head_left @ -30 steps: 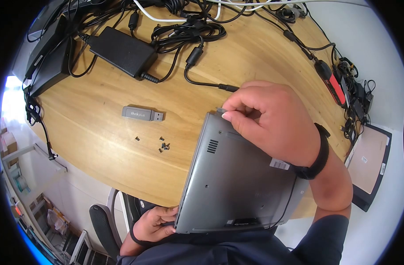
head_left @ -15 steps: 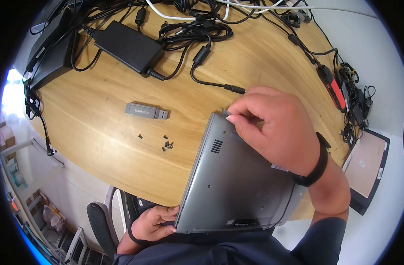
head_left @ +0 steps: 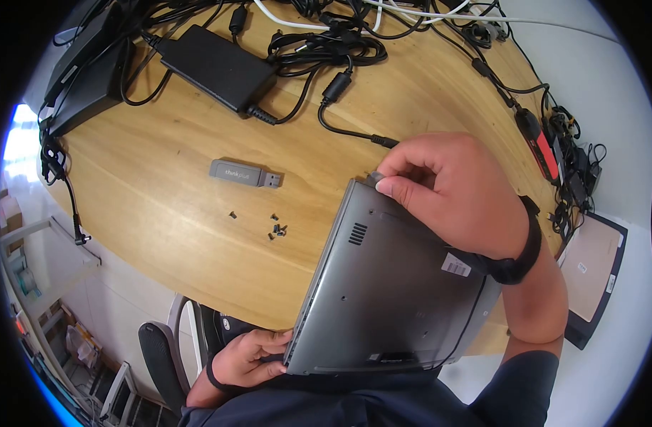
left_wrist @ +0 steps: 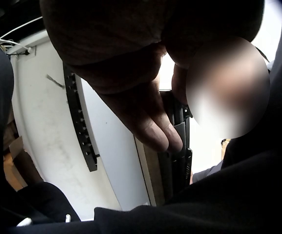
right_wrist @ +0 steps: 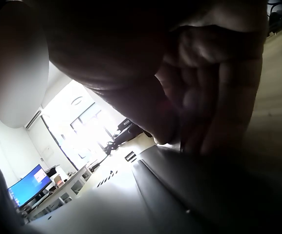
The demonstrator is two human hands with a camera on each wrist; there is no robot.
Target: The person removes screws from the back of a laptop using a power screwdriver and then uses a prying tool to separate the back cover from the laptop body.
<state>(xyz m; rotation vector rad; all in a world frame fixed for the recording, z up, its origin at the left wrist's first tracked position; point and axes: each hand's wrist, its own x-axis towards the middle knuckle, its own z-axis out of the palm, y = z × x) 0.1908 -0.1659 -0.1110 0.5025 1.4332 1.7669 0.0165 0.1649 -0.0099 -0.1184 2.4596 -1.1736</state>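
A grey laptop (head_left: 390, 285) lies underside up, its near edge against the person's body. At its far left corner my right hand (head_left: 461, 192) pinches a small grey piece (head_left: 373, 178) between thumb and finger; what the piece is I cannot tell. My left hand (head_left: 247, 359) grips the laptop's near left corner, thumb and fingers on its edge. Left of the laptop, several small screws (head_left: 277, 230) lie on the wooden table (head_left: 162, 213), below a grey USB stick (head_left: 244, 173). In the right wrist view the right hand (right_wrist: 199, 92) is dark above the laptop (right_wrist: 106, 204).
A black power adapter (head_left: 217, 67) and coiled cables (head_left: 333, 53) lie at the back, one cable end close beyond the right hand. Black-and-red device (head_left: 538, 146) and a cable heap (head_left: 568, 178) line the right edge. A chair armrest (head_left: 162, 359) stands at lower left.
The head view has shifted, so the table things appear further right. The right hand still pinches the small piece at the corner, its wrist slightly turned. The left hand keeps its grip.
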